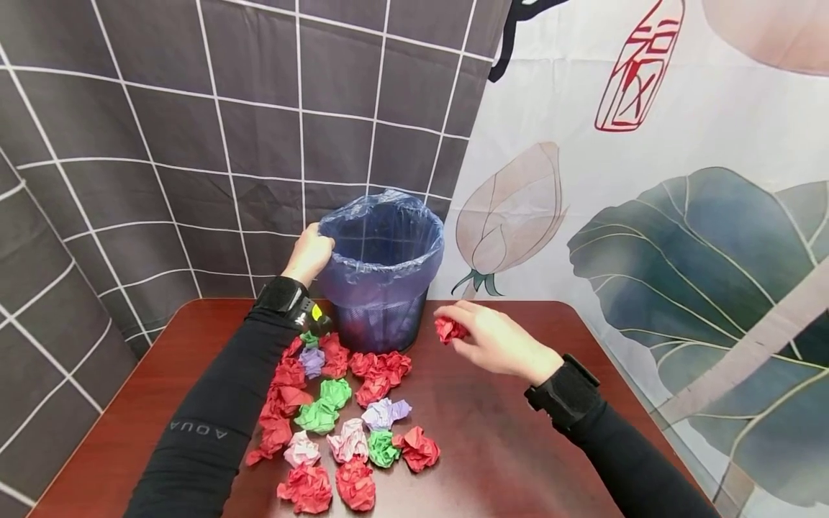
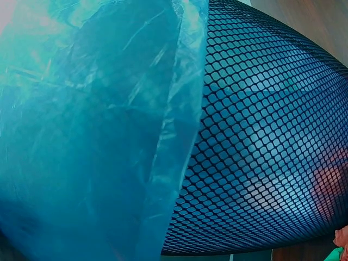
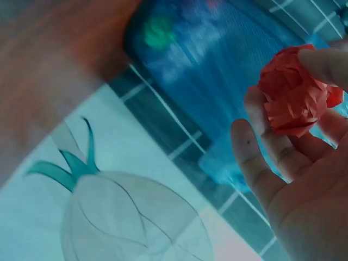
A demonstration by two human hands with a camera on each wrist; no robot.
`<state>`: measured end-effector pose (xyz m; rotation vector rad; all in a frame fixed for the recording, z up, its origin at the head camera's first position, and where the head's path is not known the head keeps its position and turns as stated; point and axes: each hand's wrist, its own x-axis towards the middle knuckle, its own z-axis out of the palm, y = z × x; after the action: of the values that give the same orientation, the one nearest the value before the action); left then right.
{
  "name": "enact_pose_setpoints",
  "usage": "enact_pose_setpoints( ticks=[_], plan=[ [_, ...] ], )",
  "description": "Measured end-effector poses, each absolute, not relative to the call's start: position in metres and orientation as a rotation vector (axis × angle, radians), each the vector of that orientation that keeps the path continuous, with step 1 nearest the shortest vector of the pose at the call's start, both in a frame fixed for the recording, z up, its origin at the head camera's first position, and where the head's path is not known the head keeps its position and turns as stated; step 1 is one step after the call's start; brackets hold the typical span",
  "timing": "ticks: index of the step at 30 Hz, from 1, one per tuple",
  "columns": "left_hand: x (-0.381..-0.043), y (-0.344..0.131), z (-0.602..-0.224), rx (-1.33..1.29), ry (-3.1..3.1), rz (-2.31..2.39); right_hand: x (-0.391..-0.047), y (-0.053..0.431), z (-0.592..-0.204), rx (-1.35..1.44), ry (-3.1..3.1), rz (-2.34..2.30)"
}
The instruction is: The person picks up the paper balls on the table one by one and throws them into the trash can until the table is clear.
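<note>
A black mesh wastebasket (image 1: 378, 327) stands at the back of the table, with a translucent blue bin liner (image 1: 414, 280) folded over its rim. My left hand (image 1: 311, 255) grips the rim on its left side, fingers curled over the liner. To the right of the basket, above the table, my right hand (image 1: 495, 338) holds a crumpled red paper ball (image 1: 448, 329) between thumb and fingers. In the right wrist view this paper ball (image 3: 293, 92) rests against the fingers, the thumb over it. Through the mesh (image 2: 261, 125) in the left wrist view, pale and reddish paper shows inside.
Several crumpled paper balls lie in front of the basket on the reddish-brown table (image 1: 479, 446): red (image 1: 304, 489), green (image 1: 317, 416), pink (image 1: 350, 440) and purple (image 1: 386, 414). Behind the table hang a dark grid-patterned cloth (image 1: 259, 144) and a flower-print cloth (image 1: 550, 108).
</note>
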<state>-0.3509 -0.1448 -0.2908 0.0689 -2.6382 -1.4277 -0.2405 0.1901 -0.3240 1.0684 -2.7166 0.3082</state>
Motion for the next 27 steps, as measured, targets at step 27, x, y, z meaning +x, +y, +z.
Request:
enact_pose_setpoints(
  ticks=[27],
  plan=[
    [-0.353, -0.147, -0.291, 0.073, -2.634, -1.416, -0.294, 0.151, -0.22, 0.877, -2.628, 0.36]
  ],
)
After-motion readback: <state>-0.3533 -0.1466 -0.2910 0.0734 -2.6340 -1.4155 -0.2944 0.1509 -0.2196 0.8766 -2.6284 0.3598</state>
